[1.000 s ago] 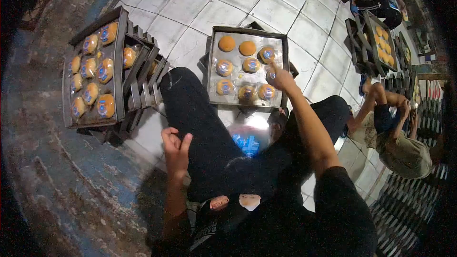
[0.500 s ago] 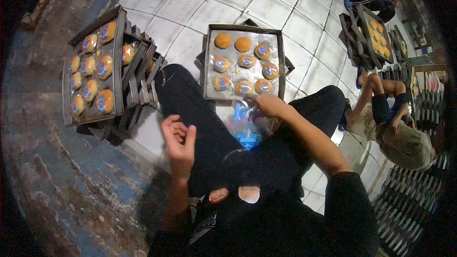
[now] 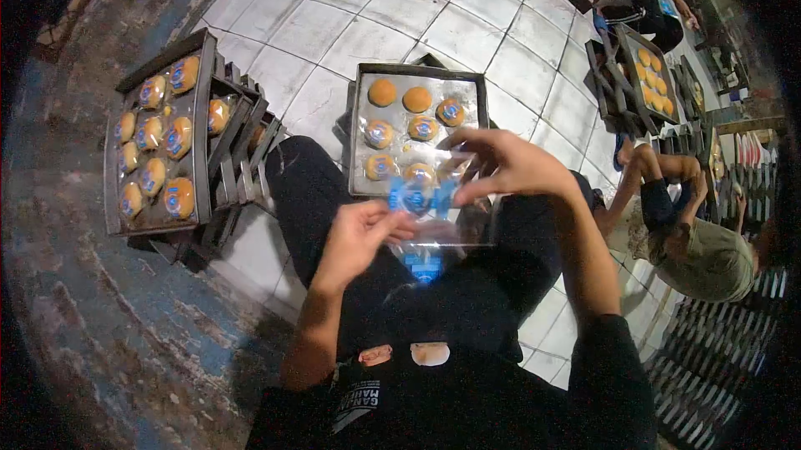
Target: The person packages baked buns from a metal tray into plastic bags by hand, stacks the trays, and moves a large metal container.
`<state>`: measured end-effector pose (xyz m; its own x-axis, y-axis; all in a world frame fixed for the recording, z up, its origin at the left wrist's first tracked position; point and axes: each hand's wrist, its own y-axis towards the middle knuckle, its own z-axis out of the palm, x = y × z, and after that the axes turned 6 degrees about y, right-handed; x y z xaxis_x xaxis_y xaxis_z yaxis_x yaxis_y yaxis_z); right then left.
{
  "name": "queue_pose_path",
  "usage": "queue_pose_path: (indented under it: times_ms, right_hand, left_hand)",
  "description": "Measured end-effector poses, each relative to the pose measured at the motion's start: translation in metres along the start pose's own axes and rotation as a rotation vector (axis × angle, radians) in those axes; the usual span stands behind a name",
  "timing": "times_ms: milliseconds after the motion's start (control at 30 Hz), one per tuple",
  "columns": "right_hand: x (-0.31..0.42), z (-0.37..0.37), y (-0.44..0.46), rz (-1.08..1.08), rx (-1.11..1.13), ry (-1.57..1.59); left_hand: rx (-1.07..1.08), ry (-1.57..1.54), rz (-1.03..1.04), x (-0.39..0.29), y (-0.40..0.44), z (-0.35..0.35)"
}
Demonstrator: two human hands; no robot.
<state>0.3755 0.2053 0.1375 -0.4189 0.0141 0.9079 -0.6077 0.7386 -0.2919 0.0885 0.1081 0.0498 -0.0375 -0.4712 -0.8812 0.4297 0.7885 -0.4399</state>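
Note:
A clear plastic bag with blue print (image 3: 415, 198) hangs above the near edge of the metal tray (image 3: 361, 116). My left hand (image 3: 355, 237) pinches the bag at its lower left. At its right side is my right hand (image 3: 521, 168), thumb and fingers apart and slightly blurred; whether the fingertips touch the plastic is unclear. Through and beyond the bag are several round buns, some in printed bags like the wrapped bun (image 3: 423, 128). Two bare buns, one of them the bun (image 3: 382, 92), lie in the far row. More blue-printed bags (image 3: 424, 266) lie between my legs.
On my left a stack of trays (image 3: 204, 133) holds several wrapped buns on top. Another tray of buns (image 3: 655, 79) stands far right. A person in a khaki shirt (image 3: 705, 258) sits on the right, and another person (image 3: 642, 4) is behind. White tiles (image 3: 367, 41) surround the tray.
My right hand has lifted a bag up and away from the pile. My left hand has come in from the side and now grips it. The view has shifted slightly.

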Motion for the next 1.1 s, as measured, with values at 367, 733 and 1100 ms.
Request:
queue_pose_path:
  times_ms: [367,733,1100]
  right_hand:
    - [-0.111,-0.033,0.124,0.118,0.098,0.538]
    - [-0.448,-0.039,0.329,0.649,-0.539,-0.117]
    - [-0.254,0.028,0.286,0.154,-0.583,0.819]
  left_hand:
    - [-0.623,0.067,-0.037,-0.007,0.008,-0.064]
    - [-0.834,-0.031,-0.168,-0.027,0.04,-0.078]
    - [-0.886,-0.124,-0.014,-0.02,0.054,-0.081]
